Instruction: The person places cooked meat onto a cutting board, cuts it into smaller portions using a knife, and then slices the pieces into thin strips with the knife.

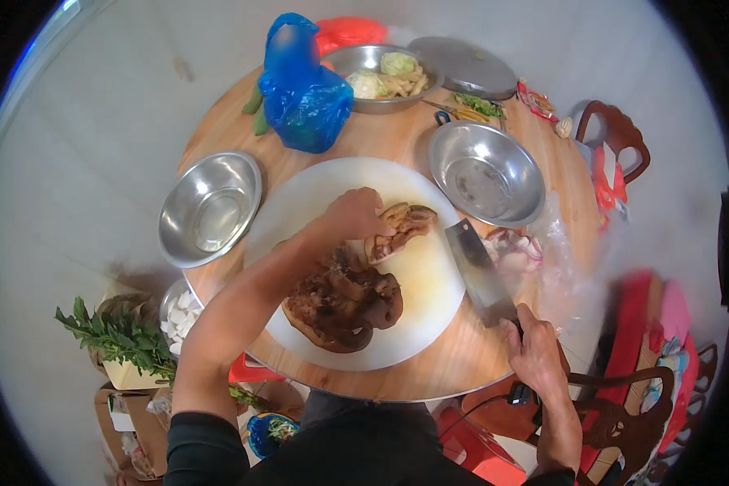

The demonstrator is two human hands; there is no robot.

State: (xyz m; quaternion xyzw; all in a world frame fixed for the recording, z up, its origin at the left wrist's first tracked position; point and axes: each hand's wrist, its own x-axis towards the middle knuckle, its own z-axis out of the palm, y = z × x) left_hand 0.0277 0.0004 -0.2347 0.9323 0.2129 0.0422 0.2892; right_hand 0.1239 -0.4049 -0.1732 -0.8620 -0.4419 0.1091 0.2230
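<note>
Down by my legs there's a blue bowl (257,445) with green scraps in it. My right hand (536,356) is wrapped round the cleaver (479,274). Off left, a metal bowl (168,303) holds white chunks. Big meat hunk (340,296) sits on the cutting board (421,308); past it my left hand (355,215) is pinching the smaller meat piece (403,229). Farther, a steel basin (344,60) has cabbage (398,64) and pale strips (407,84).

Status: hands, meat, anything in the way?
Left hand on smaller meat piece. Right hand gripping cleaver. Larger meat piece on white board, left forearm partly hiding it.
</note>
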